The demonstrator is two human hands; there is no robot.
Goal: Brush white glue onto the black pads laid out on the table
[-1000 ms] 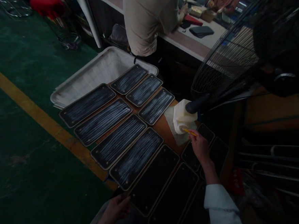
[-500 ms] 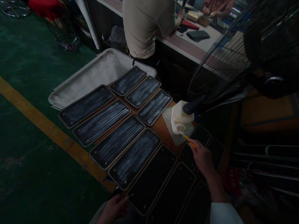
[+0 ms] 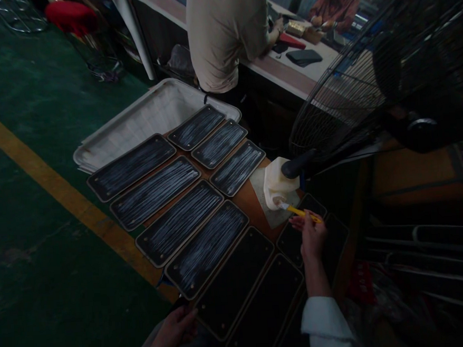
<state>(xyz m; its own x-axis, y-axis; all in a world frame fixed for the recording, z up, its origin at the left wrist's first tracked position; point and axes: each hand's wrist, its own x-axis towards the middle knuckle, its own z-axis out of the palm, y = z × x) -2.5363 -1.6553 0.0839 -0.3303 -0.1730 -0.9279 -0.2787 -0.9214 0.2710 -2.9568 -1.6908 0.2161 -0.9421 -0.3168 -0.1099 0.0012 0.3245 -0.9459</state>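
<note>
In my right hand (image 3: 313, 236) is a slim brush (image 3: 303, 212) with a yellow handle, pinched between thumb and fingers. Its tip sits at the opening of a whitish plastic jug (image 3: 277, 178), which stands on a pale sheet (image 3: 260, 192). My left hand (image 3: 175, 331) is low in the view, fingers loosely bent and apart, the tips by the near corner of a plain black panel (image 3: 235, 281). Beyond it lie rows of rounded black panels with whitish streaks, such as this streaked panel (image 3: 207, 249). Dark plain panels lie under and beside my right forearm.
A white plastic tub (image 3: 133, 122) stands behind the brown board (image 3: 254, 214). A large caged fan (image 3: 340, 92) leans in at the right. Past it, a co-worker in a beige shirt (image 3: 225, 36) stands at a workbench (image 3: 276, 75); another person sits across. A red stool (image 3: 72, 18) is far left.
My right hand has turned and shifted slightly up, showing more of the brush's yellow handle; the tip stays at the jug's opening. My left hand has dropped slightly. The view has shifted slightly.
</note>
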